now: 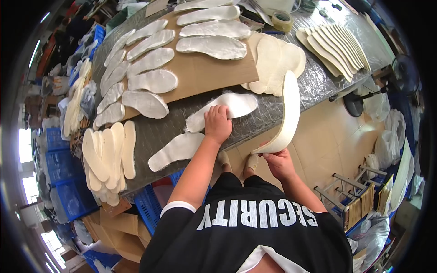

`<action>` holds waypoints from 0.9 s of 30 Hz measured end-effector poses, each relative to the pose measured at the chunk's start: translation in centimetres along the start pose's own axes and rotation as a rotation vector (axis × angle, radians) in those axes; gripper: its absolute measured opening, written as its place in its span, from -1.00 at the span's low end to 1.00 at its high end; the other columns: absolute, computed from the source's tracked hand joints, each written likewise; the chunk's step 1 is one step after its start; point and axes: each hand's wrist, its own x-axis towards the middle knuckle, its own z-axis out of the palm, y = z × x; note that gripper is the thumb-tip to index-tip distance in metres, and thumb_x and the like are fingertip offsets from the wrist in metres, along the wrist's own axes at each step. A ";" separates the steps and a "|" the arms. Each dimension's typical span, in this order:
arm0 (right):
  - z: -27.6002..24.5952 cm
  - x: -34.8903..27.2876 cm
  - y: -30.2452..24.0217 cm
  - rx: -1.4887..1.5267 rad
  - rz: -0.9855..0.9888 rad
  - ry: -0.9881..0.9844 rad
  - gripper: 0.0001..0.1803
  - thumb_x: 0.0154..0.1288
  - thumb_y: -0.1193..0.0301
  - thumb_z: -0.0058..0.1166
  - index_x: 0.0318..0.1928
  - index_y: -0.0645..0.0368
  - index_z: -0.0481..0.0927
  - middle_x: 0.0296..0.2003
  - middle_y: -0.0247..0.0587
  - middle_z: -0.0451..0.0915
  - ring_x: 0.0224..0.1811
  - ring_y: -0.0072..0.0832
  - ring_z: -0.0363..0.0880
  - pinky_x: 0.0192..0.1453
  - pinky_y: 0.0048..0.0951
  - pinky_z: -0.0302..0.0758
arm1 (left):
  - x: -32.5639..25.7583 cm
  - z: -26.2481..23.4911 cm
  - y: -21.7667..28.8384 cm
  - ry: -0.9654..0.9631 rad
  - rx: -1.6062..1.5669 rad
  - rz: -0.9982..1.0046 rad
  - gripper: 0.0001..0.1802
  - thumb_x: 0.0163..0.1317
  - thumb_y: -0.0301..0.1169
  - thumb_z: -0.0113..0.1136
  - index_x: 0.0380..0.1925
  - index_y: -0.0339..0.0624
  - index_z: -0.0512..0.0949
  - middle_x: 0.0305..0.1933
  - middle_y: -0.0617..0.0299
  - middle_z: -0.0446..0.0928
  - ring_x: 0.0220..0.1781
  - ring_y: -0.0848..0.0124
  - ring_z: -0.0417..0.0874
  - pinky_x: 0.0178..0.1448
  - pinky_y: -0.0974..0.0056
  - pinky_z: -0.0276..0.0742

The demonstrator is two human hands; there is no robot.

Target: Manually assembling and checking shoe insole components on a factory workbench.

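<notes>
My right hand (278,164) pinches one end of a cream insole (291,107), which curves upward past the table's edge, with the floor behind its lower part. On the dark table lies a fluffy white insole (241,104). My left hand (218,123) presses down on its middle, fingers bent and close together. Just below that, a second white insole (175,151) lies flat, one end near my left forearm. Several silvery-white insoles (152,80) are laid in rows on a brown cardboard sheet (205,73) farther back.
A fan of cream insoles (334,48) lies at the far right of the table (268,111), and another pile (277,61) nearer the middle. Loose insoles (109,154) overhang the left edge. Blue crates (148,204) stand below, a metal-framed stool (348,193) at right. A tape roll (282,21) sits at the back.
</notes>
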 end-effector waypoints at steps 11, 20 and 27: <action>0.8 -0.3 0.1 -0.190 0.051 0.009 -0.75 0.17 0.60 0.14 -0.10 0.25 0.56 -0.17 -0.27 0.58 -0.10 -0.50 0.51 0.04 -0.43 0.40 | 0.7 -0.5 -0.2 -0.019 -0.101 0.043 -0.81 -0.04 -0.59 0.14 -0.38 -0.16 0.44 -0.27 0.16 0.49 -0.14 0.16 0.50 -0.05 0.08 0.36; 1.5 -0.1 0.8 -0.330 0.064 -0.070 -0.77 0.22 0.68 0.05 -0.11 0.22 0.57 -0.16 -0.33 0.58 -0.07 -0.56 0.50 0.07 -0.48 0.42 | 0.0 -1.5 1.0 0.202 -0.343 -0.035 -0.89 -0.02 -0.52 0.28 -0.44 -0.16 0.56 -0.38 0.21 0.53 -0.23 0.23 0.50 -0.12 0.20 0.42; 2.3 1.4 3.8 -0.432 0.134 -0.188 -0.74 0.26 0.67 0.02 -0.05 0.26 0.60 -0.10 -0.34 0.64 -0.04 -0.62 0.55 0.08 -0.51 0.44 | -0.1 -1.8 -0.5 0.053 -0.896 -0.518 -0.89 0.17 -0.43 0.22 -0.39 -0.23 0.63 -0.46 0.21 0.60 -0.38 0.28 0.53 -0.14 0.28 0.50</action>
